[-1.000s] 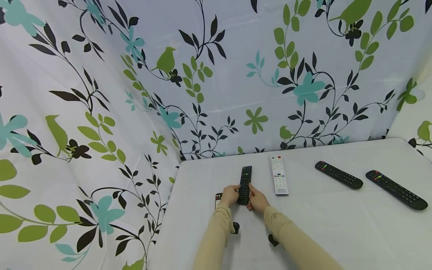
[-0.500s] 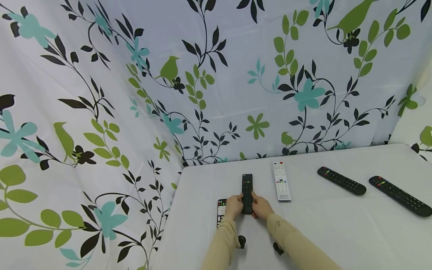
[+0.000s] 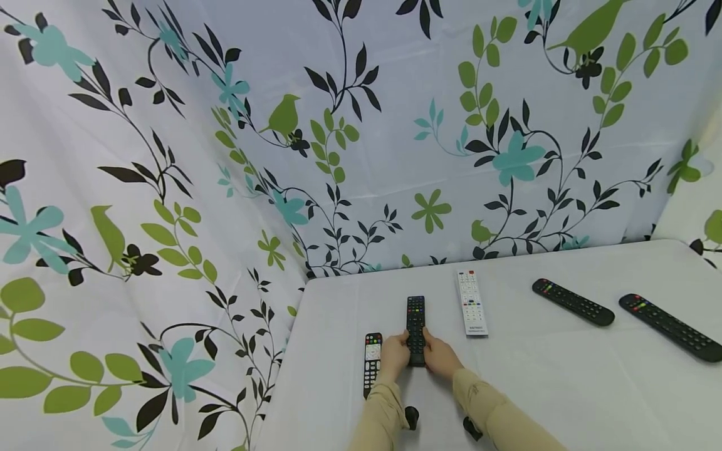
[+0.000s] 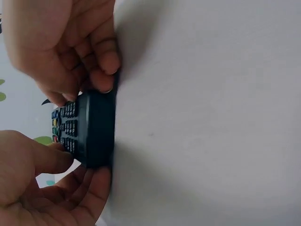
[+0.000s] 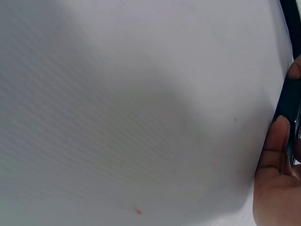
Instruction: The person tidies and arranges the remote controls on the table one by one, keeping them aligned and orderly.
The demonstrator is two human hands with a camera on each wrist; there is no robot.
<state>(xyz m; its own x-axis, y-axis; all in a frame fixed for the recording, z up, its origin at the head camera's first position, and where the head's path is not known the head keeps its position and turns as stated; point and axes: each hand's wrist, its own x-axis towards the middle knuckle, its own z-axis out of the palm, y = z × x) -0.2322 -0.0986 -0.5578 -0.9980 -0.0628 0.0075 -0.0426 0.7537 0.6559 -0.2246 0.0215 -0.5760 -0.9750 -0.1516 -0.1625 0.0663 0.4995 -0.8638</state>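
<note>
Both hands' fingers (image 4: 101,61) curl around the black remote (image 3: 415,329), hiding its lower end and buttons.

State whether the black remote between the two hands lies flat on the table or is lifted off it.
Lying flat. The black remote rests buttons-up on the table, gripped by the left hand and right hand.

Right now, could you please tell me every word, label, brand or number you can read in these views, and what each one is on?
None can be read.
White remote: dark print near its bottom end, too small to read.
Black remote gripped by the left hand and right hand: key markings blurred.
Other black remotes: markings too small.
</note>
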